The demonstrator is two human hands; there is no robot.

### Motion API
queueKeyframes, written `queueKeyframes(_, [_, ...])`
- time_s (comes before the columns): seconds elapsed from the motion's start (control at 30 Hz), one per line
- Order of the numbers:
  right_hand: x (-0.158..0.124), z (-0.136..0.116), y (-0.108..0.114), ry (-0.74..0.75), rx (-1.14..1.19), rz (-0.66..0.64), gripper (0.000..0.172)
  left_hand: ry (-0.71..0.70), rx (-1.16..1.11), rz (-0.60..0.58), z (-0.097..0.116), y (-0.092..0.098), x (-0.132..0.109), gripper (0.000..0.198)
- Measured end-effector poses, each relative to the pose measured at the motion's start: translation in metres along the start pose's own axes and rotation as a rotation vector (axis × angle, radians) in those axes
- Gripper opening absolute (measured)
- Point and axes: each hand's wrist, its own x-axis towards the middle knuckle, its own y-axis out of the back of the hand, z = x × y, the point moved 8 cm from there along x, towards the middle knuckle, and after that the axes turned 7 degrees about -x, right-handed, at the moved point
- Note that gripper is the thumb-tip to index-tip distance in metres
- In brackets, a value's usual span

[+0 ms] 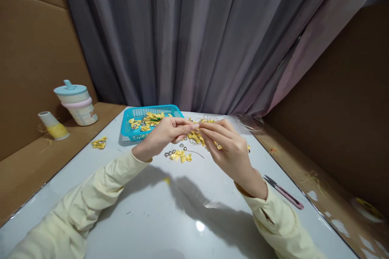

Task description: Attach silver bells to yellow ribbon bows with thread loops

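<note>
Above the middle of the white table, my left hand (164, 135) and my right hand (227, 147) meet at the fingertips. Both are closed in a pinch, and whatever lies between the fingers is too small to make out. Just below them lie yellow ribbon bows (181, 156) with small silver bells (170, 153) beside them and a thin cord (196, 153) running off to the right. Behind my fingers is a pile of yellow bows (196, 137) and cords, partly hidden by my right hand. A blue plastic basket (127, 132) with more bows and bells stands behind my left hand.
Pink-handled snips (285, 193) lie right of my right forearm. Another yellow bow cluster (99, 143) sits on the left. A lidded cup (77, 105) and a spool with yellow thread (56, 128) stand beyond the left edge. Cardboard walls flank the table; a grey curtain (182, 40) hangs behind.
</note>
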Motion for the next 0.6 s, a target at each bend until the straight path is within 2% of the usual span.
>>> queueKeyframes(0.23, [-0.001, 0.002, -0.001, -0.022, -0.003, -0.02, 0.02, -0.029, 0.024, 0.009, 0.0, 0.001, 0.0, 0.028])
queueKeyframes(0.37, [-0.002, 0.004, -0.002, -0.041, 0.002, -0.045, 0.021, -0.088, 0.114, 0.036, 0.007, 0.0, -0.001, 0.027])
queueKeyframes(0.47, [-0.002, 0.005, -0.003, -0.059, 0.001, -0.065, 0.022, -0.214, 0.271, 0.075, 0.017, -0.001, -0.005, 0.025])
queueKeyframes(0.6, [-0.002, 0.006, -0.004, -0.072, -0.01, -0.076, 0.021, -0.523, 0.665, 0.21, 0.035, -0.007, -0.02, 0.018])
